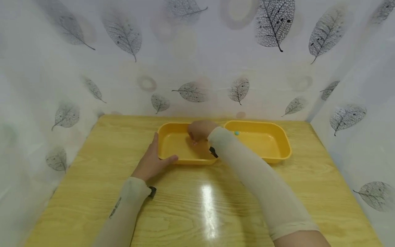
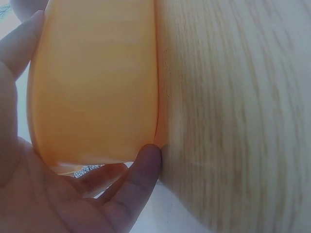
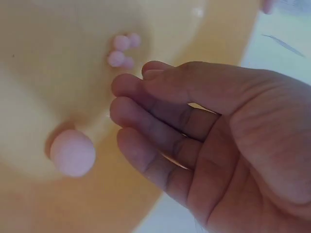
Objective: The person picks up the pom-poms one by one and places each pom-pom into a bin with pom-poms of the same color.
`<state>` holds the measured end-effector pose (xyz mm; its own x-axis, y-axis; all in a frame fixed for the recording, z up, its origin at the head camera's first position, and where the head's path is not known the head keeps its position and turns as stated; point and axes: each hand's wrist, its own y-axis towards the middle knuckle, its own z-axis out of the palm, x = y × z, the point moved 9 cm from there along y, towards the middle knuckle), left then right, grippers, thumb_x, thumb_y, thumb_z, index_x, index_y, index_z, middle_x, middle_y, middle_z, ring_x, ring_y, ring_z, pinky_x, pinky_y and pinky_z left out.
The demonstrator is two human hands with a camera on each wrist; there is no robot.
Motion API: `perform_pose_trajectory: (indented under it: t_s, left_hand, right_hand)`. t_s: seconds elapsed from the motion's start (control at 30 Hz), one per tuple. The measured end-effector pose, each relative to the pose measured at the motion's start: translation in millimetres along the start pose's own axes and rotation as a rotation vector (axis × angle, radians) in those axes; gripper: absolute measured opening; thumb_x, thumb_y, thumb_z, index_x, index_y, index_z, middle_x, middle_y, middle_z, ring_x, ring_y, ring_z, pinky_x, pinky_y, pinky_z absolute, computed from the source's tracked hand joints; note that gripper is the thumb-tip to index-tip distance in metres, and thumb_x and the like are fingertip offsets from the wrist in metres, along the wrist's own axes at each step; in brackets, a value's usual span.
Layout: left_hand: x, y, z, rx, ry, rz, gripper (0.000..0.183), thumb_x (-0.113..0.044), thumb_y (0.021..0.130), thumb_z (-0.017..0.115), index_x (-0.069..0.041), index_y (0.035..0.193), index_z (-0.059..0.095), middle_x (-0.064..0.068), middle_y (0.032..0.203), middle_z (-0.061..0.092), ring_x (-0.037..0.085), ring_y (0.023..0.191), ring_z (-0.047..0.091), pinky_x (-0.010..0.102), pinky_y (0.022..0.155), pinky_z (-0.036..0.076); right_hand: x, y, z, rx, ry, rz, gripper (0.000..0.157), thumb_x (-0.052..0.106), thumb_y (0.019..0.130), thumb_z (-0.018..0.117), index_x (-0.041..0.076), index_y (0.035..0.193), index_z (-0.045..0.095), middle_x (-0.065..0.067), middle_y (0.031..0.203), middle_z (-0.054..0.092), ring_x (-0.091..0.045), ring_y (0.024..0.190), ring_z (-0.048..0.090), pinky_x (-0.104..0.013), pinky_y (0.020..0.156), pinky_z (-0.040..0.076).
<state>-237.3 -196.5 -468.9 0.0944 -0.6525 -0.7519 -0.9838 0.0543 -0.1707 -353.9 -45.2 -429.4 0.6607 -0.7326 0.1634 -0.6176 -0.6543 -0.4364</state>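
Observation:
My left hand [image 1: 151,163] holds the left end of a yellow plastic tray [image 1: 166,160], its thumb along the front rim and its fingers around the left side. The left wrist view has the fingers bent against the tray's outer wall [image 2: 97,87]. Over the tray's right part reaches my right hand [image 1: 201,130]. Seen from the right wrist, its fingers are loosely bent, the thumb tip lies against the index finger, and nothing shows between them. A pink ball [image 3: 73,153] and a cluster of small pink balls [image 3: 119,51] lie close to the fingertips inside the tray.
A second yellow tray [image 1: 277,159] stands right beside the first, partly covered by my right sleeve [image 1: 247,168]. A small turquoise piece [image 1: 236,133] lies in it. Both trays rest on a wood-grain table [image 1: 179,212] against leaf-patterned sheeting [image 1: 203,61] at the back and sides.

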Motion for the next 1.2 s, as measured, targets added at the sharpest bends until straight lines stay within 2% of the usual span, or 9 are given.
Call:
perform_pose_trajectory:
  t_s: [0.1,0.17,0.3,0.5,0.6,0.7,0.77,0.87,1.2]
  left_hand:
    - [-0.2,0.3,0.2,0.000,0.007,0.004,0.127,-0.070,0.086,0.071,-0.028,0.162,-0.022,0.014,0.173,0.001,0.041,0.157,0.015,0.062,0.122,0.020]
    - [-0.3,0.6,0.3,0.001,0.008,0.004,0.127,-0.070,0.086,0.071,-0.027,0.162,-0.022,0.013,0.173,0.000,0.040,0.157,0.013,0.062,0.123,0.020]
    - [-1.6,0.3,-0.6,0.007,0.019,0.001,0.127,-0.071,0.086,0.070,-0.025,0.162,-0.022,0.014,0.173,-0.001,0.042,0.157,0.012,0.063,0.123,0.018]
    - [-1.2,-0.6,-0.3,0.018,0.038,-0.023,0.127,-0.073,0.086,0.068,-0.029,0.161,-0.025,0.015,0.173,-0.003,0.044,0.157,0.010,0.064,0.122,0.017]
    - [-2.0,0.0,1.2,0.018,0.039,-0.020,0.127,-0.073,0.086,0.068,-0.028,0.161,-0.024,0.014,0.173,-0.004,0.044,0.157,0.009,0.064,0.123,0.016]
    - [-2.9,-1.3,0.9,0.014,0.040,-0.011,0.126,-0.072,0.087,0.068,-0.026,0.161,-0.024,0.014,0.173,-0.005,0.044,0.157,0.008,0.064,0.123,0.015]
    - [-3.8,-1.0,0.8,0.014,0.048,-0.003,0.126,-0.072,0.087,0.067,-0.024,0.162,-0.023,0.014,0.173,-0.006,0.044,0.157,0.007,0.065,0.123,0.015]
    - [-4.2,-0.3,-0.5,0.015,0.054,0.013,0.126,-0.071,0.088,0.067,-0.023,0.161,-0.024,0.014,0.172,-0.007,0.044,0.157,0.006,0.065,0.123,0.014]
    - [-4.7,0.3,3.1,0.034,0.062,0.006,0.125,-0.068,0.089,0.068,-0.027,0.160,-0.027,0.017,0.172,-0.009,0.048,0.156,0.004,0.068,0.121,0.012]
  right_hand:
    - [3,-20,-6.6,-0.048,0.036,-0.052,0.014,0.024,0.095,0.077,0.013,0.099,0.070,0.000,0.097,0.068,-0.014,0.074,0.057,-0.031,0.069,0.053]
    - [5,-38,-10.5,-0.094,0.060,-0.101,0.012,0.022,0.101,0.069,0.011,0.105,0.071,-0.002,0.099,0.069,-0.018,0.078,0.060,-0.034,0.075,0.054]
    - [4,-79,-18.1,-0.262,0.078,-0.170,0.017,0.013,0.105,0.057,0.010,0.111,0.072,-0.003,0.107,0.072,-0.019,0.096,0.065,-0.038,0.091,0.055]
    - [-20,-149,-17.8,-0.566,0.166,-0.124,0.013,0.015,0.103,0.064,0.013,0.112,0.073,-0.001,0.106,0.072,-0.017,0.095,0.066,-0.037,0.087,0.056]
    - [-35,-185,-5.0,-0.688,0.179,-0.080,0.013,0.015,0.101,0.066,0.012,0.111,0.073,0.000,0.103,0.071,-0.017,0.092,0.066,-0.036,0.082,0.056]
    - [-51,-213,13.2,-0.756,0.195,-0.040,0.012,0.013,0.100,0.067,0.011,0.111,0.073,0.000,0.103,0.071,-0.017,0.090,0.067,-0.036,0.078,0.057]
    - [-62,-226,25.1,-0.778,0.201,-0.011,0.012,0.011,0.099,0.068,0.012,0.111,0.072,0.000,0.103,0.071,-0.017,0.089,0.067,-0.036,0.075,0.057]
    - [-73,-233,37.2,-0.782,0.210,0.017,0.013,0.010,0.099,0.069,0.011,0.112,0.071,0.000,0.104,0.071,-0.016,0.088,0.066,-0.036,0.073,0.057]
    - [-70,-222,49.4,-0.682,0.118,0.030,0.009,0.017,0.097,0.073,0.013,0.104,0.076,0.002,0.098,0.070,-0.016,0.087,0.066,-0.035,0.075,0.058]
